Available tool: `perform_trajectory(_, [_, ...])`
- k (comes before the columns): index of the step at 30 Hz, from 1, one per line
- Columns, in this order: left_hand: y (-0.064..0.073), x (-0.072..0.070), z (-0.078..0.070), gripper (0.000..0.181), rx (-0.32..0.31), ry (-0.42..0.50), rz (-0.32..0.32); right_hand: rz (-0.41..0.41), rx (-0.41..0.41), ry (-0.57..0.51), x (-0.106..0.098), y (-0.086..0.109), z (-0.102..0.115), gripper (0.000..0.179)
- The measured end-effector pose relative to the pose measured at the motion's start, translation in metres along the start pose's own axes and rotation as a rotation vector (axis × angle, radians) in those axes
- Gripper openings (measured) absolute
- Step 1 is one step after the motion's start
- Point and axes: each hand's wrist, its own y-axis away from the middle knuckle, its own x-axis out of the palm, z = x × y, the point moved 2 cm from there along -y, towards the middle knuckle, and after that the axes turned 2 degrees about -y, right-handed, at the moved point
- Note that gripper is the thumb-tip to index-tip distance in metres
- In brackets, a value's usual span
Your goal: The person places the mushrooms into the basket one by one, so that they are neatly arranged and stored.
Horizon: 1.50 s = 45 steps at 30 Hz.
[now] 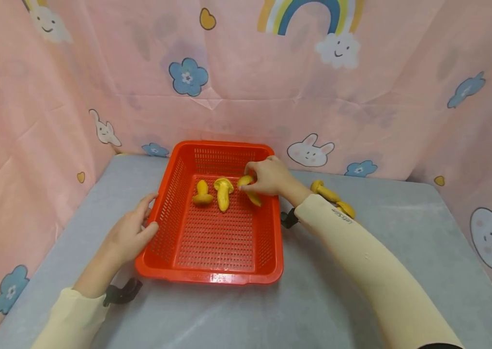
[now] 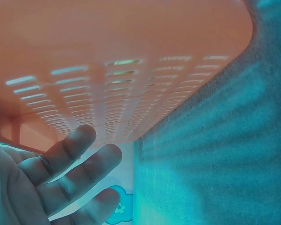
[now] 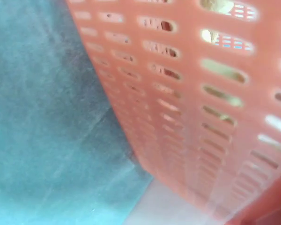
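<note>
Head view: a mushroom (image 1: 253,198) is pinched by the right hand (image 1: 269,176) inside the basket (image 1: 215,242), next to two others (image 1: 223,198), while the left hand (image 1: 130,233), fingers loosely spread, is parked at its left side, probably so it can be steadied.

Pink cartoon-print cloth (image 1: 241,114) behind a grey table (image 1: 211,315) suggests a curtained booth

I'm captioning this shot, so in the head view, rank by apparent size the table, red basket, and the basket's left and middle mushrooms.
1. Table
2. Red basket
3. Middle mushroom and left mushroom: too close to rank, though the middle one looks longer.
</note>
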Motion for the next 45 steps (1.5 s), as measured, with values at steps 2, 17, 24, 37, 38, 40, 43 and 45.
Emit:
perform_trajectory(2, [-0.001, 0.000, 0.000, 0.060, 0.001, -0.002, 0.001, 0.040, 0.011, 0.029, 0.002, -0.003, 0.001, 0.047])
perform_trajectory(17, [0.001, -0.003, -0.002, 0.061, -0.010, 0.020, -0.005, 0.086, 0.033, 0.102, 0.007, -0.011, 0.006, 0.049])
perform_trajectory(24, [0.002, -0.003, -0.002, 0.061, -0.012, 0.023, 0.006, 0.092, 0.049, 0.110, 0.005, -0.011, 0.010, 0.041])
perform_trajectory(37, [-0.001, -0.003, -0.003, 0.060, -0.014, 0.034, 0.004, 0.074, 0.046, 0.121, 0.005, -0.012, 0.008, 0.023])
perform_trajectory(38, [-0.001, -0.003, -0.003, 0.060, -0.015, 0.035, 0.005, 0.073, 0.043, 0.118, 0.005, -0.012, 0.008, 0.023])
perform_trajectory(40, [-0.001, -0.004, -0.004, 0.060, -0.016, 0.034, 0.005, 0.069, 0.038, 0.109, 0.005, -0.012, 0.008, 0.022])
perform_trajectory(43, [0.000, -0.004, -0.004, 0.060, -0.021, 0.033, 0.006, 0.066, 0.032, 0.094, 0.004, -0.011, 0.009, 0.021])
perform_trajectory(45, [0.000, -0.004, -0.005, 0.060, -0.020, 0.036, 0.004, 0.063, 0.029, 0.088, 0.004, -0.012, 0.009, 0.022])
